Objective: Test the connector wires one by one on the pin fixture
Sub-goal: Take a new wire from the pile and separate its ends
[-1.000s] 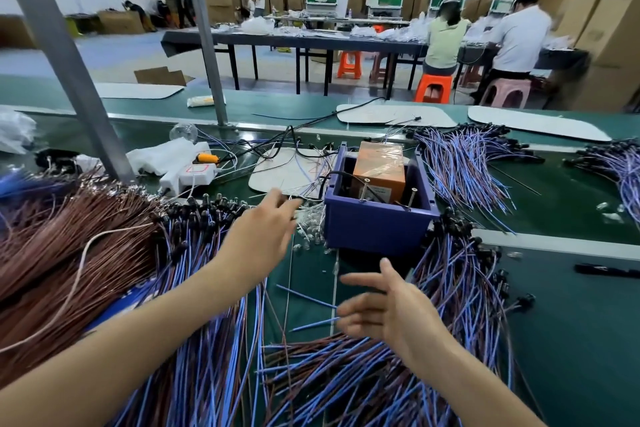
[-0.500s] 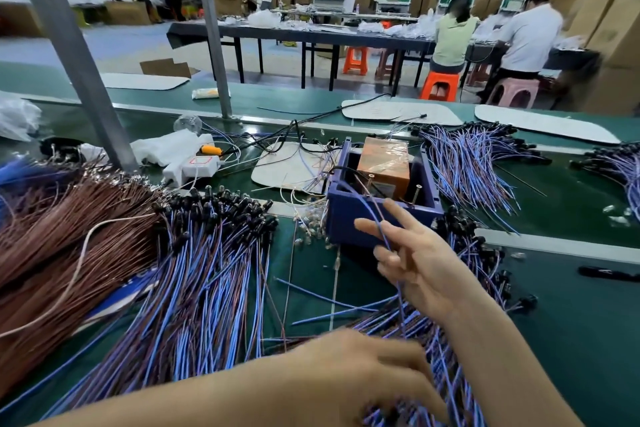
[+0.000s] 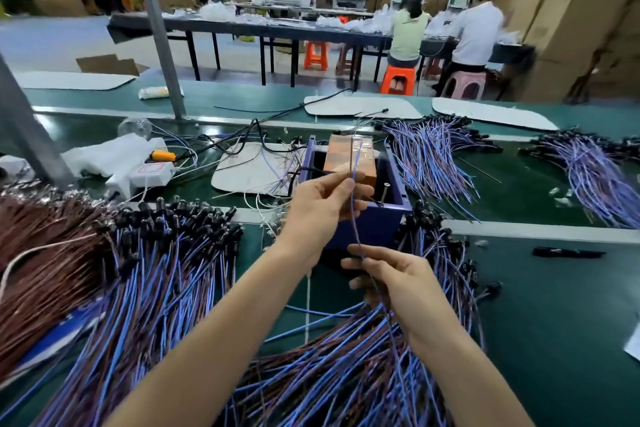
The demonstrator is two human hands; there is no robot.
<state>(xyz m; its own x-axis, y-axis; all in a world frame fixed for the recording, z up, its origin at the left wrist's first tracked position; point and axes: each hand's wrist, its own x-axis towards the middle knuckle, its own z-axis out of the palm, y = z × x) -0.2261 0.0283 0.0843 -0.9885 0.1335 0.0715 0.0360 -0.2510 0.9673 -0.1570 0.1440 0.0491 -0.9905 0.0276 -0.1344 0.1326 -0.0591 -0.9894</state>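
A single blue-and-brown connector wire [image 3: 354,218] runs upright between my two hands, just in front of the blue pin fixture box [image 3: 394,191]. My left hand [image 3: 322,204] pinches the wire near its upper end, level with the orange block [image 3: 349,158] inside the box. My right hand [image 3: 391,281] grips the same wire lower down, above a heap of blue and brown wires [image 3: 346,367]. A metal pin [image 3: 385,191] stands in the box right of my left hand.
A large pile of wires with black connectors [image 3: 156,260] lies to the left, brown wires [image 3: 45,253] farther left. More wire bundles [image 3: 433,156] lie right of the box. A white power strip [image 3: 145,173], a grey post [image 3: 156,28] and seated workers [image 3: 478,31] are behind.
My left hand has come up from the near wire heap to pinch the wire's top by the box. My right hand dropped back from the box and holds the wire lower.
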